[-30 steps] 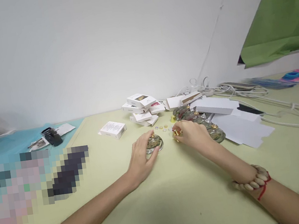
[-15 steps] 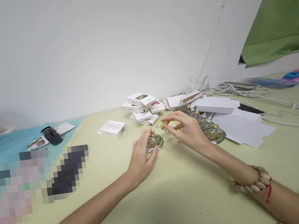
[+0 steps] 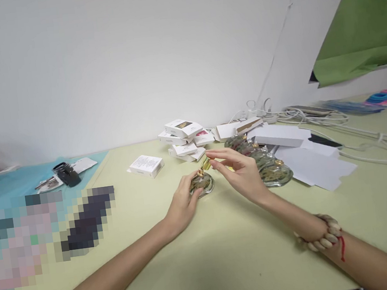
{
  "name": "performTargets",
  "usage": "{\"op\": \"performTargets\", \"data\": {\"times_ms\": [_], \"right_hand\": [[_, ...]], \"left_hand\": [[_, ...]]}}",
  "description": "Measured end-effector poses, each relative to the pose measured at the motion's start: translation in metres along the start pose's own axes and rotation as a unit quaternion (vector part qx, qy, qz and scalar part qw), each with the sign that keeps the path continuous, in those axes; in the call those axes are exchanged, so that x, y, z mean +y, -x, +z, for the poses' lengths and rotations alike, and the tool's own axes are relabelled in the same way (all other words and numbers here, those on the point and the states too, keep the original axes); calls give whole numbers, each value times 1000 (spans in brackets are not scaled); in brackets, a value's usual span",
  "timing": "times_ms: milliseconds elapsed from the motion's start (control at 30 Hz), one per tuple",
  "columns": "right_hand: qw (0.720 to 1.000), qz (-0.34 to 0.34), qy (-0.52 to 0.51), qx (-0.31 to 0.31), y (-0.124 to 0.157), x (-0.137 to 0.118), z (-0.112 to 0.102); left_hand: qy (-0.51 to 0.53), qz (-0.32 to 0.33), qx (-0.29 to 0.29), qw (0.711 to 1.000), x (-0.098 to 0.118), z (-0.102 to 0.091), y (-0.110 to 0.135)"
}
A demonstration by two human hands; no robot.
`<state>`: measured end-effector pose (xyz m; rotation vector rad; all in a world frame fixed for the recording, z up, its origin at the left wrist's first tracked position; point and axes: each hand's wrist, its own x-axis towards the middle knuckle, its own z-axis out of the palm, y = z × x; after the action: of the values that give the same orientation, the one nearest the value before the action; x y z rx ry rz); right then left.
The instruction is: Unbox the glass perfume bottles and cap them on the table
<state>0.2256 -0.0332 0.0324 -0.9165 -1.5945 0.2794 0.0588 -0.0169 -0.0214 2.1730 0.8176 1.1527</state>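
My left hand (image 3: 182, 198) is closed round the left side of a round, flat glass bottle (image 3: 204, 184) with a gold neck, resting on the table. In the fingertips of my right hand (image 3: 237, 170) is a small see-through yellow-green piece (image 3: 206, 163), tilted just above the bottle's neck. Whether the piece touches the neck, I cannot tell. Several similar glass bottles (image 3: 276, 174) with gold or silvery necks stand in a row to the right, partly behind my right hand.
White boxes (image 3: 182, 128) are stacked near the wall, and another white box (image 3: 145, 166) lies to their left. Unfolded white cartons (image 3: 306, 163) and white cables (image 3: 364, 139) spread out on the right. A dark jar (image 3: 66, 174) is on blue sheeting at the left.
My right hand has moved left with the yellow-green piece, bringing it over the bottle's neck. The bottle in my left hand has shifted slightly to the right.
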Motion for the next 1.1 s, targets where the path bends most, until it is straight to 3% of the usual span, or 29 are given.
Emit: {"op": "performTargets", "data": {"times_ms": [233, 467, 700, 867, 1100], "right_hand": [[1000, -10, 11, -8, 0, -3, 0], [998, 16, 37, 52, -1, 1, -2], [991, 96, 84, -42, 0, 4, -5], [988, 66, 82, -110, 0, -1, -3], [988, 74, 64, -121, 0, 2, -1]], "left_hand": [[23, 7, -31, 999, 2, -1, -1], [15, -9, -41, 999, 5, -2, 0], [10, -18, -39, 999, 7, -2, 1], [6, -19, -36, 999, 9, -2, 0], [-4, -19, -38, 999, 10, -3, 0]]}}
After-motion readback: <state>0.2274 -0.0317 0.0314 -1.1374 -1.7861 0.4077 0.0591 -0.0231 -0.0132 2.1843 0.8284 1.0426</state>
